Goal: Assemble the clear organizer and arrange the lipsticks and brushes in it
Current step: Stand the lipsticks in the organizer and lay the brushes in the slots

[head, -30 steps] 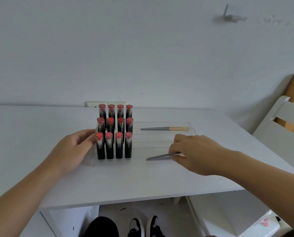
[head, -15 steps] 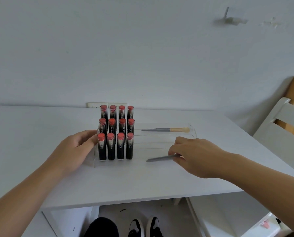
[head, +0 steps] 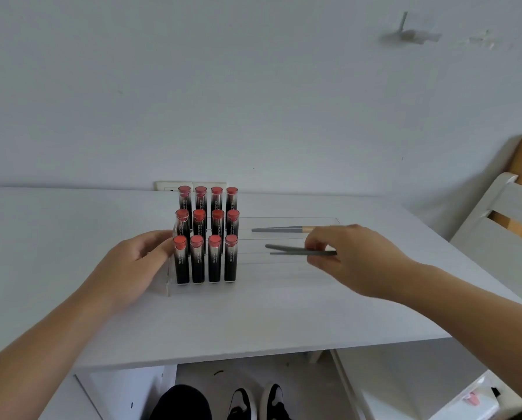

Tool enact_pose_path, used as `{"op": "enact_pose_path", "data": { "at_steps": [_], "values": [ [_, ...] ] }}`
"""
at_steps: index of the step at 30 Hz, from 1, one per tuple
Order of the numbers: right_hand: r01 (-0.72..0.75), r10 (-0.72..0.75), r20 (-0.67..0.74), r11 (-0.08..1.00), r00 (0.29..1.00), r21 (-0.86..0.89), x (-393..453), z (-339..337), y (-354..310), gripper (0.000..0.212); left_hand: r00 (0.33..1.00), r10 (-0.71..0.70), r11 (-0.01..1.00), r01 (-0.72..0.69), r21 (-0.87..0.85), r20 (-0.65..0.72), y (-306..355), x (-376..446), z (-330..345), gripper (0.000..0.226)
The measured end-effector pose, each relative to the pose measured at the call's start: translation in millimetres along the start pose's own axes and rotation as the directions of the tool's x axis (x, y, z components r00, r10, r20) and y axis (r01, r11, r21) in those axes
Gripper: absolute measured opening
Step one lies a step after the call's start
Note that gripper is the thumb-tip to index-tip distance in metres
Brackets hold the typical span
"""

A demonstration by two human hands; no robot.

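Right hand point(head: 356, 262) has lifted the grey brush point(head: 299, 251) off the table point(head: 253, 322), pinched in fingertips over the organizer point(head: 168, 280); left hand point(head: 132, 268), fingers relaxed, still steadies its side beside the lipsticks point(head: 206, 237)

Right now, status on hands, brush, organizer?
Left hand rests open against the organizer's left end. Right hand pinches the grey brush above the middle tier. Other brush lies on the back tier. Twelve lipsticks upright; nothing in the way.
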State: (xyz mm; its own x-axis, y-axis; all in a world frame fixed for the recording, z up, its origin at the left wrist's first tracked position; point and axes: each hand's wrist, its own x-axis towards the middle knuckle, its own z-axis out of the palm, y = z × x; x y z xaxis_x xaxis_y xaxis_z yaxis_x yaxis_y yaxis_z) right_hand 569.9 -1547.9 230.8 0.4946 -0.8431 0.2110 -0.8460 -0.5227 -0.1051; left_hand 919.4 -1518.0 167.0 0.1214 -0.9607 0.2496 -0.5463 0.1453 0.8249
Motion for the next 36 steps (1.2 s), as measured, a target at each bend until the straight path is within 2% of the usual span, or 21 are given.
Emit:
{"op": "enact_pose_path", "data": {
  "at_steps": [3, 10, 16, 26, 32, 36],
  "values": [
    [-0.008, 0.008, -0.048, 1.000, 0.999, -0.001, 10, -6, 3, 0.003, 1.000, 0.001, 1.000, -0.001, 0.001, -0.009, 1, 0, 0, 0.018],
    [-0.009, 0.008, -0.041, 1.000, 0.999, -0.019, 24, 0, 3, 0.009, 1.000, 0.018, 1.000, -0.018, 0.013, -0.002, 2, -1, 0, 0.017],
    [0.032, -0.035, -0.028, 0.995, 0.999, -0.100, 25, 8, 3, 0.015, 1.000, 0.020, 1.000, -0.020, 0.012, -0.001, 0, 0, 0, 0.019],
    [0.009, -0.007, 0.010, 0.982, 1.000, -0.187, 24, 8, 2, 0.033, 1.000, 0.030, 0.999, -0.030, 0.040, 0.002, -1, 0, -1, 0.016],
    [0.014, -0.015, -0.009, 0.985, 1.000, -0.173, 21, 6, 0, 0.033, 1.000, 0.029, 0.999, -0.029, 0.038, 0.005, -2, 0, -1, 0.019],
    [0.063, -0.067, -0.058, 0.995, 0.996, -0.074, 16, 4, -4, 0.038, 1.000, 0.022, 0.999, -0.022, 0.037, 0.006, 0, 0, -1, 0.016]
  ]
}}
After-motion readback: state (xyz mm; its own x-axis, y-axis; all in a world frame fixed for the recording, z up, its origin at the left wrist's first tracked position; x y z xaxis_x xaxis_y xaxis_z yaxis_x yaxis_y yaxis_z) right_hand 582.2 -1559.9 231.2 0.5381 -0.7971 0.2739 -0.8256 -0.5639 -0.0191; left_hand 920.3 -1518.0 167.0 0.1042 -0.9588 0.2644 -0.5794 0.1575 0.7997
